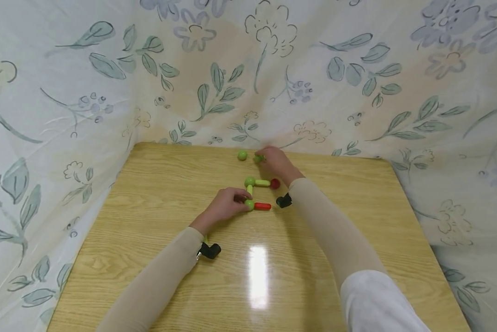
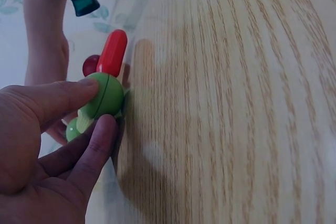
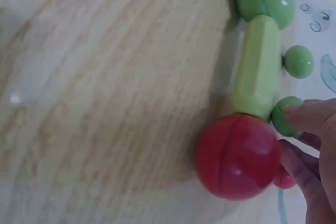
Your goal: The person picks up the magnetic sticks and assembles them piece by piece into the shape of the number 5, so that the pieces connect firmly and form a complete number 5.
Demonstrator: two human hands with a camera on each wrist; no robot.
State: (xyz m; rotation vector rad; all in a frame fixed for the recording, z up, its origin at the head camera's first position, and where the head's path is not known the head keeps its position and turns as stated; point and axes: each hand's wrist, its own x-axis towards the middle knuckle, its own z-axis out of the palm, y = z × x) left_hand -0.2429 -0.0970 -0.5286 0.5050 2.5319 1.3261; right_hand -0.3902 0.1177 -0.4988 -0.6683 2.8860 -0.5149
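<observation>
A construction of balls and rods lies mid-table. My left hand (image 1: 228,204) pinches its near green ball (image 2: 107,95) between thumb and fingers. A red rod (image 1: 262,206) sticks out rightward from that ball. A short yellow-green rod (image 1: 250,190) links it to a farther green ball (image 1: 250,181), from which another yellow-green rod (image 3: 257,66) runs to a dark red ball (image 3: 239,156). Close to the table's back edge, my right hand (image 1: 276,162) pinches a separate green ball (image 3: 285,115). Partly hidden behind its fingers is another red ball (image 3: 284,179).
A loose green ball (image 1: 242,155) sits left of my right hand near the back edge. Floral cloth (image 1: 215,92) hangs behind the wooden table (image 1: 148,184) and along its sides. Each wrist carries a black camera mount (image 1: 211,251).
</observation>
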